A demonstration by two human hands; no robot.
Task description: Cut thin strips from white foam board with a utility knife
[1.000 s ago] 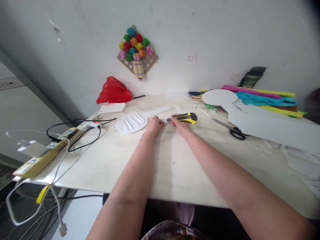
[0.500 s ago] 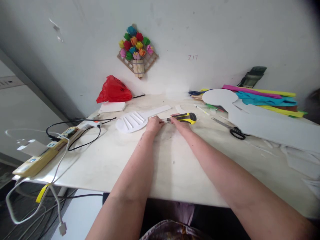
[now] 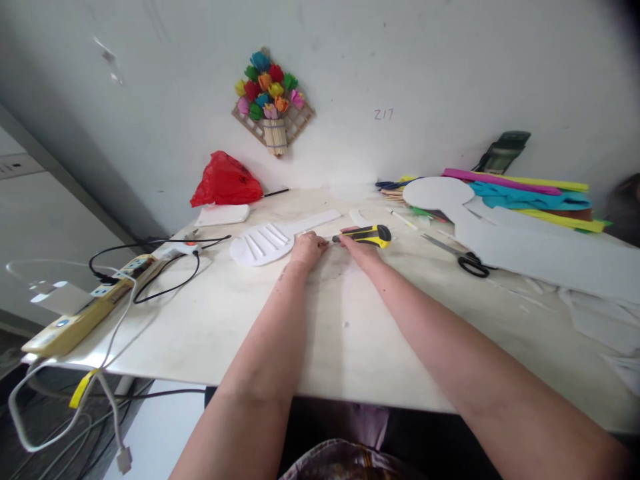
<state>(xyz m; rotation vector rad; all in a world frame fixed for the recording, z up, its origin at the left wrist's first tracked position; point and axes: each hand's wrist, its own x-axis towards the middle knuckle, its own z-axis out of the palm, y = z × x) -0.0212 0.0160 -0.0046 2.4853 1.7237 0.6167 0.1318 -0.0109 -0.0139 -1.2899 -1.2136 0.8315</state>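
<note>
My right hand point(image 3: 359, 245) is closed around a yellow and black utility knife point(image 3: 367, 235), whose blade end points left toward my other hand. Close beside it, my left hand point(image 3: 309, 248) rests low over the table with its fingers pinched. What those fingers hold is too small and hidden to make out. Left of that hand lies a white paddle-shaped cutout point(image 3: 239, 251) with several thin white strips across its round part. Its handle point(image 3: 320, 219) stretches to the right behind my left hand. A small curved white scrap point(image 3: 357, 217) lies just beyond the knife.
Black-handled scissors point(image 3: 473, 264) lie on the right, beside large white sheets point(image 3: 530, 247) and rolls of coloured paper point(image 3: 520, 190). A red plastic bag point(image 3: 225, 180) stands against the wall. A power strip point(image 3: 95, 307) with loose cables point(image 3: 117, 320) runs along the left edge.
The whole view has shifted slightly to the left. Both hands and the utility knife keep almost the same place on the table.
</note>
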